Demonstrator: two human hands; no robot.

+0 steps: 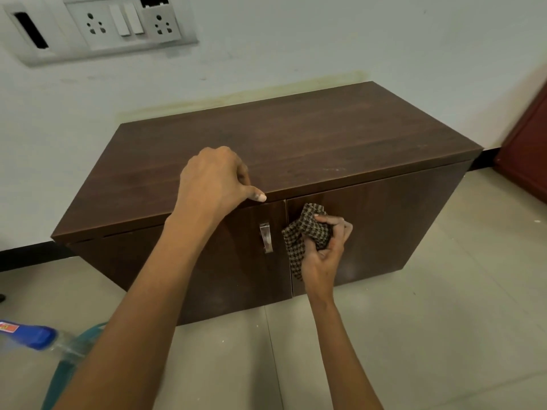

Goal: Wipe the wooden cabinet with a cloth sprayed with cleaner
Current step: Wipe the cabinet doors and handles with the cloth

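Note:
A low dark wooden cabinet [310,137] with two front doors stands on the floor against a white wall. My left hand [216,179] rests on the front edge of its top, fingers curled over the top and the thumb pointing right along the edge. My right hand [325,250] grips a bunched brown checked cloth [307,229] and presses it against the upper left corner of the right door. A metal handle [265,236] on the left door sits just left of the cloth.
A clear spray bottle with a blue cap [32,335] lies blurred at the lower left, beside a teal strip [74,359]. A switch and socket panel [118,22] is on the wall. A reddish door [527,161] stands at the right. Beige floor tiles [444,321] surround the cabinet.

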